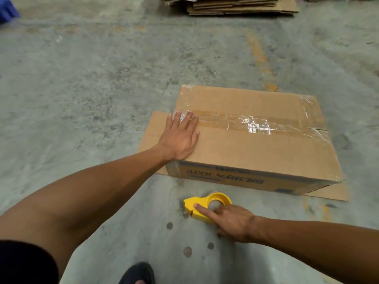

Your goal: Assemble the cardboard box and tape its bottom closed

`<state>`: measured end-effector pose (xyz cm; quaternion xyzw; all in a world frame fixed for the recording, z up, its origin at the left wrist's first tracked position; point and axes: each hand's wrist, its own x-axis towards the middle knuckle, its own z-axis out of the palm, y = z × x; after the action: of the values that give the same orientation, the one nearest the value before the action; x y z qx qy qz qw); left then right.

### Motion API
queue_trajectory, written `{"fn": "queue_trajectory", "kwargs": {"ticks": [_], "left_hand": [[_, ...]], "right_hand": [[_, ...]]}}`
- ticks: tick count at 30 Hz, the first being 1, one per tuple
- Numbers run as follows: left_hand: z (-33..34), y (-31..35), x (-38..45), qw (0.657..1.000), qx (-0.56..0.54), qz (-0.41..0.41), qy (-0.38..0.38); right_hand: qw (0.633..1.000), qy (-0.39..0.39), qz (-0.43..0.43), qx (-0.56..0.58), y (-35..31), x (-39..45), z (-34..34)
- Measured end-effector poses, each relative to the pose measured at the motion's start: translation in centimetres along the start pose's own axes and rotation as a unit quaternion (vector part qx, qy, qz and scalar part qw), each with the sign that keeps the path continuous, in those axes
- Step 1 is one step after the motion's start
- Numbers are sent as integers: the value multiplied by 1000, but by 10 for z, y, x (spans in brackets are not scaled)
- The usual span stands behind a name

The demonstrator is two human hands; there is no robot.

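A brown cardboard box [256, 148] stands upside down on the concrete floor, its printed side facing me. Clear tape [252, 125] runs along the middle seam of its upper face, with more tape at the two ends. My left hand [180, 136] lies flat with fingers spread on the left end of that face, its fingertips on the tape. A yellow tape dispenser [202, 204] rests on the floor in front of the box. My right hand [229, 221] grips the dispenser, with the index finger stretched along its top.
The box's lower flaps [151, 134] splay flat on the floor at the left and the right front. A stack of flattened cardboard [235, 6] lies far ahead. My shoe [137, 273] shows at the bottom edge. Something blue [7, 11] sits at the top left.
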<state>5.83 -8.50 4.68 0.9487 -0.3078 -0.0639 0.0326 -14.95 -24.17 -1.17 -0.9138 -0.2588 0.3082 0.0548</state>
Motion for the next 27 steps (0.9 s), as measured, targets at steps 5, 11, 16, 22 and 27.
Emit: {"fn": "queue_trajectory", "kwargs": {"ticks": [5, 11, 16, 22, 27], "left_hand": [[-5, -1, -1, 1000, -19, 17, -5], [-16, -6, 1, 999, -45, 26, -16], [-49, -12, 13, 983, -170, 14, -75], [-100, -14, 21, 892, -433, -122, -30], [-141, 15, 10, 724, -633, -190, -197]], "right_hand": [[993, -98, 15, 67, -2, 26, -15], [981, -45, 67, 174, -2, 29, -73], [895, 69, 51, 439, 8, 13, -126], [748, 133, -15, 649, 49, -31, -207], [597, 205, -58, 773, 99, -64, -233]]}}
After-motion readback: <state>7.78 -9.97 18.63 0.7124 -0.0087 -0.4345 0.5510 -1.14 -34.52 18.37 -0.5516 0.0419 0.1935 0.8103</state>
